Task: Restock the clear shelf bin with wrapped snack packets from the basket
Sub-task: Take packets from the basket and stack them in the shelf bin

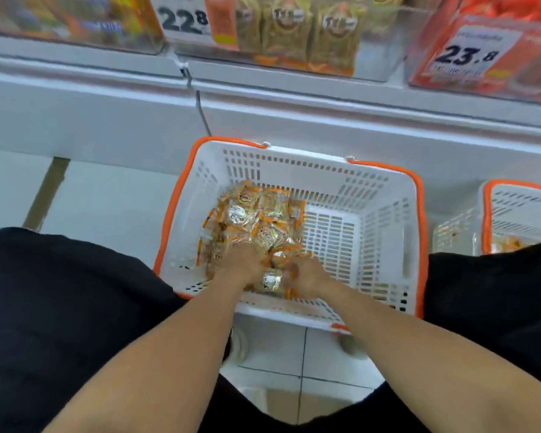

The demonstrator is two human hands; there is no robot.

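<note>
Nearest the camera, the person's 2 bare forearms reach down between dark-clothed knees, a crouch that puts both hands inside the basket (384,195) on the tiled floor (107,198). The basket, white slotted plastic with an orange rim, sits just in front of the shelf unit, likely parked there so the lift up to the bin is short.

The left hand (241,267) lies on the heap of snack packets (256,220), its fingers buried among the wrappers; whether they are gripping any I cannot tell. The right hand (306,275) is just beside it, fingers curled inward toward a gold packet (270,281) lying between the 2 hands. It looks like a gathering motion, both hands closing on a bunch at once, but the blur leaves the right hand's hold uncertain too.

The packets are small, glossy, clear-and-gold wrappers with orange ends and a round logo, piled loosely in the basket's left half; the right half shows bare slotted floor. Crinkly film like that will probably slip, so scooping with 2 hands makes sense.

A second basket (519,210) of the same kind stands to the right, partly out of view.

Farthest, on the white shelf, the clear shelf bin (384,51) holds matching gold packets standing upright in a row. Price tags reading 22.8 (183,18) and 23.8 (469,54) hang at either side of it.
</note>
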